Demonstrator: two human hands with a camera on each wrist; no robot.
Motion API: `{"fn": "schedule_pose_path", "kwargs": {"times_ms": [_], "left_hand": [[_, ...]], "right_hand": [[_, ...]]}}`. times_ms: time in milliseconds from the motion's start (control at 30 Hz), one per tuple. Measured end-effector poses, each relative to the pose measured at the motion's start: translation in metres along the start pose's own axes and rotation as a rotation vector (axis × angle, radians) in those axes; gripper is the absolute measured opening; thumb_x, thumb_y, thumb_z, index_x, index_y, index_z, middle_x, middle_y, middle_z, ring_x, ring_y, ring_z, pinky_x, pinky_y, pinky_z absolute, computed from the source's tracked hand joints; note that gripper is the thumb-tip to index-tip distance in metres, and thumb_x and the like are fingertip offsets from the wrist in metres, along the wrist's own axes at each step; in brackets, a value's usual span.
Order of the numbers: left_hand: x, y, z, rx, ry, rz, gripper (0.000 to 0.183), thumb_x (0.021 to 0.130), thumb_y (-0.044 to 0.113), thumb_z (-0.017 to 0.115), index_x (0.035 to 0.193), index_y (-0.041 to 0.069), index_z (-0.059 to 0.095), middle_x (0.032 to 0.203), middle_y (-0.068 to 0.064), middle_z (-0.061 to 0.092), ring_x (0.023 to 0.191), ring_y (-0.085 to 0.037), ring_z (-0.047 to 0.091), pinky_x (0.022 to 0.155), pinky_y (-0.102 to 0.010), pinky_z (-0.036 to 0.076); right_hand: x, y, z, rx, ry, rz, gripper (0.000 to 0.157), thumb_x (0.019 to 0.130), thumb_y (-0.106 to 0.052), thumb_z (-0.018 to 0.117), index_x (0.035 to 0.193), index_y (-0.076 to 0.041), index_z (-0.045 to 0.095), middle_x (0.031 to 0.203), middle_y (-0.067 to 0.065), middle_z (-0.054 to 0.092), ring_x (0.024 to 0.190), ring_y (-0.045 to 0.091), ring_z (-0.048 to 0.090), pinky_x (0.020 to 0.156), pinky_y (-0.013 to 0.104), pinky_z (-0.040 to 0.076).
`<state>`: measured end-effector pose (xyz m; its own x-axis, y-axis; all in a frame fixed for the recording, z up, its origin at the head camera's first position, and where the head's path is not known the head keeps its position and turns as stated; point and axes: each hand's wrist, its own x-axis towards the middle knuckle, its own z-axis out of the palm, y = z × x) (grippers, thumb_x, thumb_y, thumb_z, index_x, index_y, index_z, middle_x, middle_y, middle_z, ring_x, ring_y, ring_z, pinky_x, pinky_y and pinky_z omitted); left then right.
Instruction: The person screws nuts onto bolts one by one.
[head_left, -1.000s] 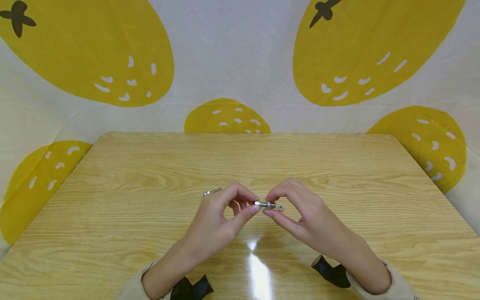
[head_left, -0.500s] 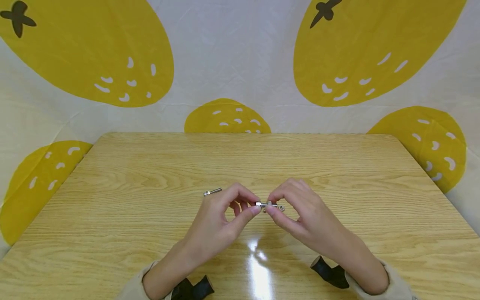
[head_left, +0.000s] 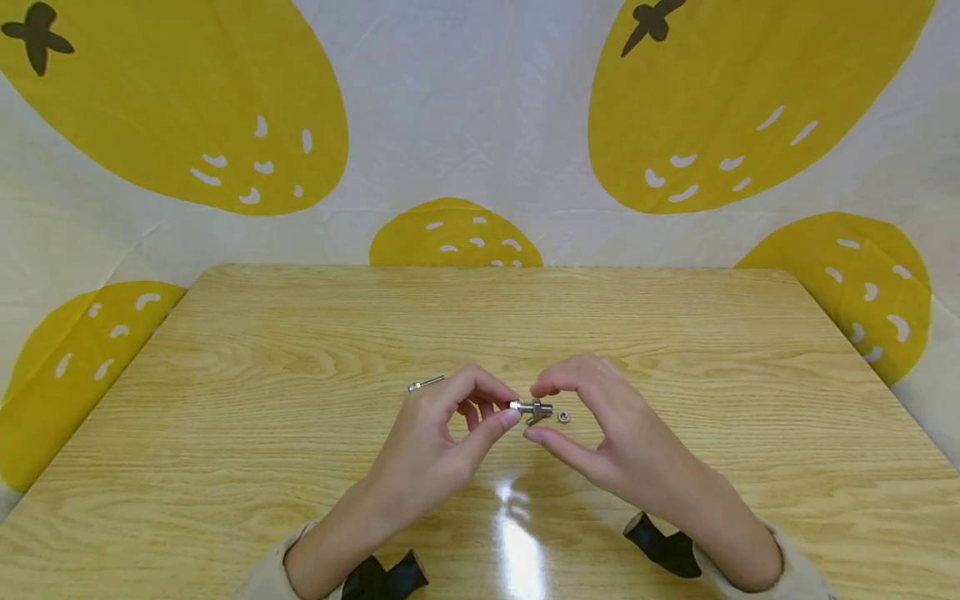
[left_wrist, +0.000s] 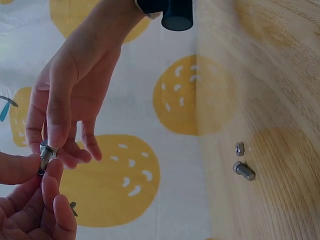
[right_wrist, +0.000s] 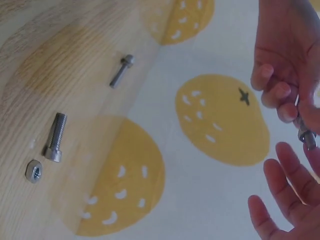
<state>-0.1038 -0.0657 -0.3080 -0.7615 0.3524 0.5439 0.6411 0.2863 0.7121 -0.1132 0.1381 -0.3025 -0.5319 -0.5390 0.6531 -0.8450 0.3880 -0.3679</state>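
Observation:
In the head view, my left hand (head_left: 446, 446) pinches the head of a metal bolt (head_left: 527, 407) between thumb and forefinger; the bolt lies level, pointing right. A hex nut (head_left: 537, 409) sits on its shank near the free end. My right hand (head_left: 611, 417) is around that end, thumb and forefinger spread above and below the nut, apart from it. In the right wrist view, the right hand's fingers (right_wrist: 285, 185) are extended below the held bolt's tip (right_wrist: 310, 141). The pinched bolt head is mostly hidden by the left fingers.
On the wooden table (head_left: 300, 333) lie a loose nut (head_left: 564, 417) and a socket-head bolt (right_wrist: 56, 137), both under the hands. Farther left, behind the left hand, rests a thinner bolt (head_left: 426, 383) with a nut close to its head. A fruit-print cloth (head_left: 465, 125) hangs behind the table.
My right thumb and forefinger pinched the nut half a second ago and have now spread off it. My left hand has stayed nearly still with the bolt.

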Motion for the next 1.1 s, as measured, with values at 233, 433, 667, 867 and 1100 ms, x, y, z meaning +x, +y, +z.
{"fn": "schedule_pose_path", "kwargs": {"times_ms": [233,433,667,867,1100], "left_hand": [[0.0002,-0.0001,-0.0002,-0.005,-0.001,0.009,0.006,0.087,0.01,0.064,0.092,0.01,0.062,0.079,0.004,0.065,0.069,-0.003,0.054,0.06,-0.018,0.047],[0.0004,0.0005,-0.0001,-0.004,0.001,0.011,0.005,0.087,0.01,0.064,0.092,0.009,0.062,0.078,0.004,0.065,0.068,-0.003,0.054,0.06,-0.018,0.048],[0.0008,0.0013,-0.0001,-0.007,-0.003,0.008,0.005,0.087,0.01,0.064,0.092,0.009,0.062,0.078,0.004,0.065,0.068,-0.003,0.053,0.06,-0.018,0.047],[0.0005,0.0012,0.0003,-0.009,-0.005,0.013,0.005,0.087,0.011,0.064,0.092,0.01,0.062,0.077,0.004,0.064,0.067,-0.003,0.053,0.059,-0.018,0.048],[-0.0002,0.0007,0.0013,-0.009,-0.012,0.01,0.004,0.087,0.01,0.064,0.092,0.009,0.062,0.078,0.004,0.064,0.067,-0.003,0.052,0.06,-0.018,0.047]], "right_hand": [[0.0023,0.0003,0.0031,0.014,0.025,-0.064,0.024,0.095,-0.028,0.052,0.101,-0.006,0.057,0.097,-0.001,0.058,0.09,0.011,0.052,0.087,0.024,0.038],[0.0007,0.001,0.0032,-0.011,0.032,-0.044,0.026,0.095,-0.031,0.051,0.1,-0.006,0.057,0.095,-0.002,0.059,0.09,0.011,0.052,0.087,0.025,0.038],[0.0002,0.0019,0.0031,-0.019,0.031,-0.018,0.026,0.095,-0.033,0.052,0.097,-0.008,0.059,0.092,-0.004,0.059,0.089,0.01,0.051,0.086,0.027,0.037],[-0.0013,0.0035,0.0045,-0.036,0.014,0.005,0.022,0.096,-0.031,0.052,0.092,-0.011,0.061,0.089,-0.006,0.06,0.089,0.01,0.052,0.085,0.028,0.037],[-0.0029,0.0014,0.0019,-0.059,-0.045,0.072,0.019,0.092,-0.032,0.057,0.096,-0.014,0.062,0.092,-0.008,0.062,0.093,0.01,0.053,0.086,0.029,0.036]]}}
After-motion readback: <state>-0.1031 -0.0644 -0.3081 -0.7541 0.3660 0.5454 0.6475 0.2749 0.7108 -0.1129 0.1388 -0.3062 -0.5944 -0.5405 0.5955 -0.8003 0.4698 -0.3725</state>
